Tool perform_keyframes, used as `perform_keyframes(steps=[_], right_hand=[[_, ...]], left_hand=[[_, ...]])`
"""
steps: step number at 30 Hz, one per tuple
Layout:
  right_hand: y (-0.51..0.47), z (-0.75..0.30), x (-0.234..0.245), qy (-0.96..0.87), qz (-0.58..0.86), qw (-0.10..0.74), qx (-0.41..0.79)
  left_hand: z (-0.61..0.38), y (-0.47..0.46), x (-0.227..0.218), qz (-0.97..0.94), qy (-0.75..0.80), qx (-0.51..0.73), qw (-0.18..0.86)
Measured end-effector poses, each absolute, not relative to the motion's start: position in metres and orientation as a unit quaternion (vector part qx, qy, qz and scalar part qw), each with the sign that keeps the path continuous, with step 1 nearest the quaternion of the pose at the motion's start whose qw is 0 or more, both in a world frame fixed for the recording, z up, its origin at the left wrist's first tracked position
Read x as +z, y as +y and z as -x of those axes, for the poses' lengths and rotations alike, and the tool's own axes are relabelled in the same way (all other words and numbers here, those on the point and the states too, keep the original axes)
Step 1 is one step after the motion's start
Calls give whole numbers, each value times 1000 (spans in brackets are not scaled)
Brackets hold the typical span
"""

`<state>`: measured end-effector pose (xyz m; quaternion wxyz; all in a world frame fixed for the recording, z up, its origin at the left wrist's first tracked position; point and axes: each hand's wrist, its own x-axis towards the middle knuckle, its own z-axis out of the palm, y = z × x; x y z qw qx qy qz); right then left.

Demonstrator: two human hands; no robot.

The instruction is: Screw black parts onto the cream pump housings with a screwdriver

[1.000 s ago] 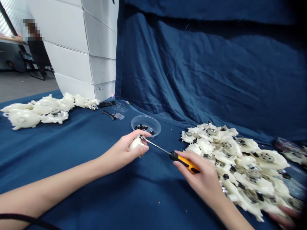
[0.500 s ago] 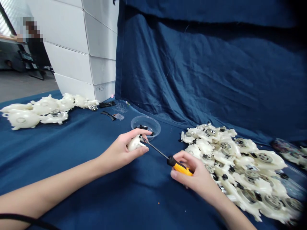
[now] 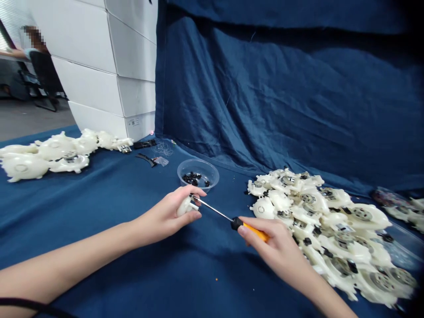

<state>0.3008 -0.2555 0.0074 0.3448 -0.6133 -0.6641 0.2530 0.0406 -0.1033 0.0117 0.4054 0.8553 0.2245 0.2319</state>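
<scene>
Sitting in left hand [image 3: 169,213] — white part [image 3: 184,206]

camera: head-worn | facing forward and down | near: left hand [image 3: 172,211], right hand [image 3: 270,243] | beyond: navy fabric backdrop [image 3: 281,97]

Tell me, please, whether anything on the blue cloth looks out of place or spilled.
A tiny orange speck lies alone on the blue cloth, nearer the viewer than the screwdriver, so it looks stray. Tangled clear strands also lie loose near the white boxes, looking like litter. I see no clear spill.
</scene>
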Motion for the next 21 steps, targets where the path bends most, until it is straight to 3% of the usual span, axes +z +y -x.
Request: perform_keyframes(steps=[3,6,10,13,16,18,21], right_hand=[[-252,-302,10,-501,580,324,554],[-251,-302,12,-456,522,361,624],[-250,-302,11,-511,575,421,481],[-251,-302,4,-643,609,426,186],[-253,-300,-5,-746,548,370,-83],[-256,-299,-8,-763,532,345,-125],[-257,-295,-7,-744,555,371,-36]], left_hand=[[-38,-102,12,-879,181,263,355],[-37,-104,17,-870,186,269,369],[-39,-110,24,-832,215,261,439],[-41,-114,26,-806,235,255,480],[-44,-115,24,-792,255,249,496],[-44,-114,21,-793,260,240,496],[-43,-111,16,-814,250,231,470]])
